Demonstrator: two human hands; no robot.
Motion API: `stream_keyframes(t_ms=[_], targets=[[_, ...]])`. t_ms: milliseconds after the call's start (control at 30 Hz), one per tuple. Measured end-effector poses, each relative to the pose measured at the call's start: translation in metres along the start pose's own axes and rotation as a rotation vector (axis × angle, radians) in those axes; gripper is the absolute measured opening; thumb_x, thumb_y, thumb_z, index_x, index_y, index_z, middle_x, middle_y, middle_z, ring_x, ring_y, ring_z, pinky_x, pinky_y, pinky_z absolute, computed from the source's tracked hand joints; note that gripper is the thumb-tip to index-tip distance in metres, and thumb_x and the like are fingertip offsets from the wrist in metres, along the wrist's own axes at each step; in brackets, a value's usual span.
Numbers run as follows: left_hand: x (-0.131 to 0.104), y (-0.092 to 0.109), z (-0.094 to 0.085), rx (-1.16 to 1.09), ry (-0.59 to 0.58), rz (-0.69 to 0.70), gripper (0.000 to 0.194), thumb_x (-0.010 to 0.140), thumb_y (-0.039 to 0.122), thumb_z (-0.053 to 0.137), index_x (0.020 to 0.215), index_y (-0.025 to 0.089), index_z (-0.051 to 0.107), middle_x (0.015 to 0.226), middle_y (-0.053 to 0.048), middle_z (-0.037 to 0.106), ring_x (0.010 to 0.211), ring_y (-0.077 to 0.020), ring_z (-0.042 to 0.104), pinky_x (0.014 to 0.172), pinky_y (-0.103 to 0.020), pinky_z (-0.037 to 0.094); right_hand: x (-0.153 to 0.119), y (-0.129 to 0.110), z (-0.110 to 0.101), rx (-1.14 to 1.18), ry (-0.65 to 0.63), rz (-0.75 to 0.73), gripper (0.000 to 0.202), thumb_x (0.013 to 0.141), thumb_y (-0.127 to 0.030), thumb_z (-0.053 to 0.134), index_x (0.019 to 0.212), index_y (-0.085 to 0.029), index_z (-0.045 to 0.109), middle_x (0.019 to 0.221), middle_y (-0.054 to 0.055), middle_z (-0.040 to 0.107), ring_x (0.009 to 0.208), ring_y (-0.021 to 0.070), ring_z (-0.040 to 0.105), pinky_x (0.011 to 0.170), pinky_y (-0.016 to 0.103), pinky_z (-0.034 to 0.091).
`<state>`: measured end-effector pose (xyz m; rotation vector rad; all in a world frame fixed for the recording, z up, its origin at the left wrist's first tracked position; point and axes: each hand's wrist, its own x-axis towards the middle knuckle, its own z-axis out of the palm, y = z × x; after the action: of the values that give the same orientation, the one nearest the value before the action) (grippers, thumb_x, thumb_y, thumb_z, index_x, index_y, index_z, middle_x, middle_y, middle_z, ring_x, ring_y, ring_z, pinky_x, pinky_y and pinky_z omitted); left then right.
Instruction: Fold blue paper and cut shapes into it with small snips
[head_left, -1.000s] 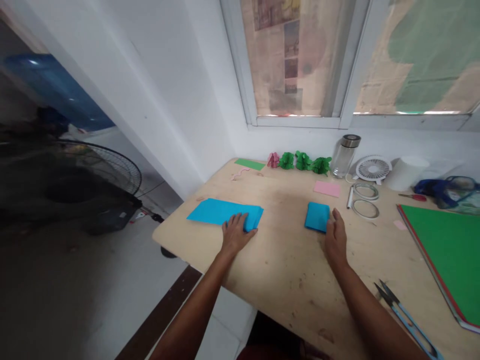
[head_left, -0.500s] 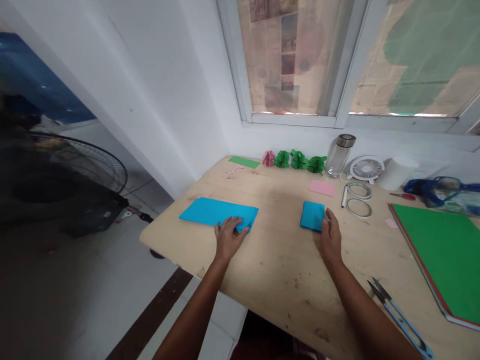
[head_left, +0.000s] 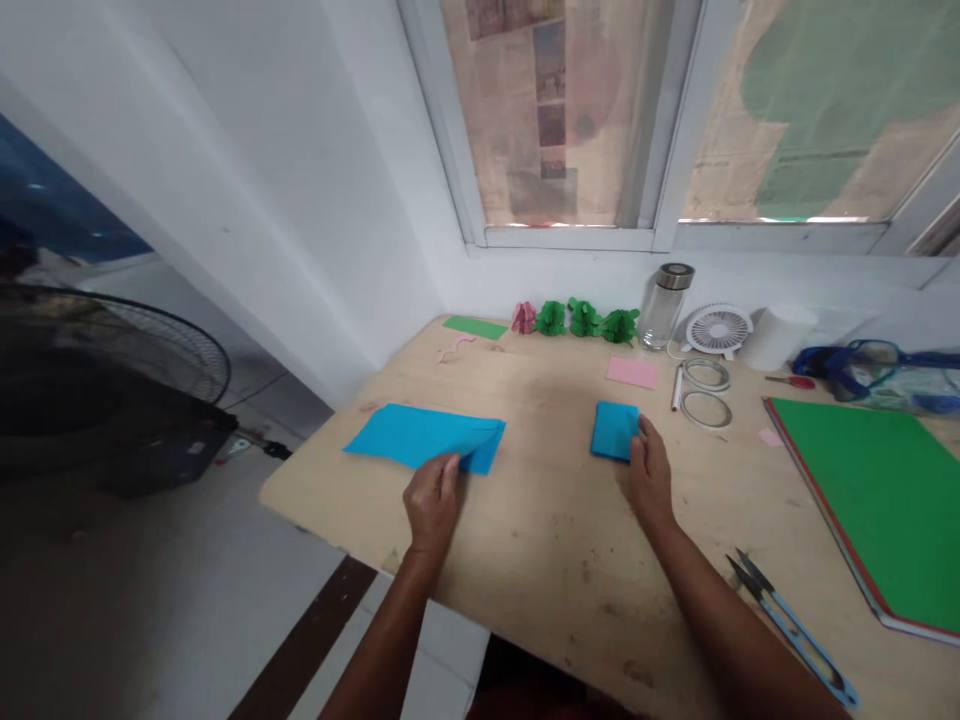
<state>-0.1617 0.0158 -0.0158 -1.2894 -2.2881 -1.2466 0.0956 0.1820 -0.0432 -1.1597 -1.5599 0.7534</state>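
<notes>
My left hand (head_left: pixel 433 500) pinches the near edge of a sheet of blue paper (head_left: pixel 412 432) at the left of the table. The sheet's near right part is lifted and bent, and another blue layer shows beneath its right corner. Farther right lies a small folded piece of blue paper (head_left: pixel 613 431), squarish and in layers. My right hand (head_left: pixel 651 472) rests on its side against the right edge of that piece, thumb and fingers slightly apart and loosely curved.
Thread snips (head_left: pixel 791 628) and a green pad (head_left: pixel 870 500) lie at right. Behind are pink paper (head_left: pixel 631 372), wire rings (head_left: pixel 706 409), a white pen (head_left: pixel 677 387), a glass bottle (head_left: pixel 665 308), a small fan (head_left: pixel 718 329), green folded paper shapes (head_left: pixel 583 317) and a green strip (head_left: pixel 475 327).
My left hand has gone from lying spread on the blue sheet to pinching its near edge and lifting it. My right hand stays beside the small folded piece. The view has shifted slightly.
</notes>
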Motion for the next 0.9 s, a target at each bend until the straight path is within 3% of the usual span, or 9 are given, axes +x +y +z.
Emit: stream_keyframes(t_ms=[133, 267, 367, 500, 567, 600, 767, 900], targets=[[-0.026, 0.044, -0.018, -0.261, -0.053, 0.046, 0.031, 0.091, 0.037, 0.041, 0.09, 0.019, 0.067, 0.092, -0.007, 0.07, 0.089, -0.0183, 0.064, 0.085, -0.032, 0.049, 0.0, -0.002, 0.0, 0.013, 0.015, -0.02, 0.058, 0.088, -0.052, 0.039, 0.133, -0.016, 0.045, 0.136, 0.014, 0.048, 0.126, 0.0264, 0.043, 0.106, 0.05, 0.031], [-0.069, 0.103, -0.034, -0.559, -0.132, -0.101, 0.032, 0.092, 0.038, 0.041, 0.086, 0.021, 0.067, 0.087, -0.006, 0.07, 0.084, -0.0178, 0.065, 0.08, -0.03, 0.05, 0.001, -0.03, -0.013, 0.039, -0.026, -0.096, 0.053, 0.084, -0.047, 0.046, 0.127, -0.018, 0.053, 0.132, 0.011, 0.054, 0.124, 0.0263, 0.045, 0.106, 0.049, 0.031], [-0.093, 0.138, -0.049, -0.723, -0.21, -0.286, 0.035, 0.091, 0.043, 0.043, 0.081, 0.02, 0.068, 0.08, -0.005, 0.068, 0.079, -0.0174, 0.063, 0.077, -0.028, 0.05, -0.004, -0.063, -0.04, 0.128, -0.323, -0.061, 0.041, 0.084, -0.046, 0.049, 0.111, -0.02, 0.065, 0.115, 0.008, 0.066, 0.113, 0.0257, 0.056, 0.103, 0.047, 0.036], [-0.104, 0.161, -0.064, -0.867, -0.378, -0.502, 0.044, 0.085, 0.056, 0.047, 0.065, 0.018, 0.059, 0.06, -0.001, 0.055, 0.059, -0.0131, 0.05, 0.057, -0.023, 0.044, -0.033, -0.091, -0.088, 0.277, -0.83, 0.125, 0.043, 0.085, -0.054, 0.049, 0.102, -0.022, 0.071, 0.1, 0.005, 0.072, 0.098, 0.0256, 0.064, 0.096, 0.049, 0.042], [-0.105, 0.164, -0.066, -0.933, -0.441, -0.604, 0.048, 0.082, 0.06, 0.049, 0.06, 0.018, 0.051, 0.055, 0.001, 0.046, 0.053, -0.011, 0.042, 0.05, -0.021, 0.039, -0.058, -0.092, -0.108, 0.273, -0.929, 0.214, 0.045, 0.085, -0.057, 0.047, 0.102, -0.023, 0.071, 0.096, 0.005, 0.072, 0.094, 0.026, 0.065, 0.094, 0.051, 0.043], [-0.105, 0.165, -0.065, -0.972, -0.47, -0.657, 0.048, 0.081, 0.061, 0.05, 0.06, 0.018, 0.049, 0.055, 0.002, 0.044, 0.053, -0.0106, 0.041, 0.049, -0.021, 0.038, -0.071, -0.09, -0.116, 0.259, -0.92, 0.244, 0.046, 0.085, -0.058, 0.047, 0.101, -0.023, 0.072, 0.097, 0.005, 0.072, 0.095, 0.0266, 0.064, 0.095, 0.051, 0.043], [-0.103, 0.156, -0.043, -1.106, -0.511, -0.791, 0.043, 0.078, 0.058, 0.056, 0.066, 0.018, 0.048, 0.062, 0.001, 0.051, 0.059, -0.0116, 0.048, 0.056, -0.023, 0.042, -0.124, -0.075, -0.14, 0.211, -0.613, 0.361, 0.052, 0.085, -0.063, 0.041, 0.096, -0.024, 0.074, 0.099, 0.008, 0.071, 0.1, 0.03, 0.062, 0.095, 0.053, 0.043], [-0.096, 0.153, -0.014, -1.181, -0.511, -0.841, 0.04, 0.073, 0.055, 0.063, 0.071, 0.016, 0.054, 0.065, -0.001, 0.055, 0.062, -0.0125, 0.051, 0.059, -0.024, 0.043, -0.141, -0.074, -0.142, 0.142, -0.62, 0.277, 0.04, 0.083, -0.055, 0.052, 0.098, -0.023, 0.072, 0.096, 0.006, 0.071, 0.097, 0.0276, 0.062, 0.089, 0.044, 0.047]])
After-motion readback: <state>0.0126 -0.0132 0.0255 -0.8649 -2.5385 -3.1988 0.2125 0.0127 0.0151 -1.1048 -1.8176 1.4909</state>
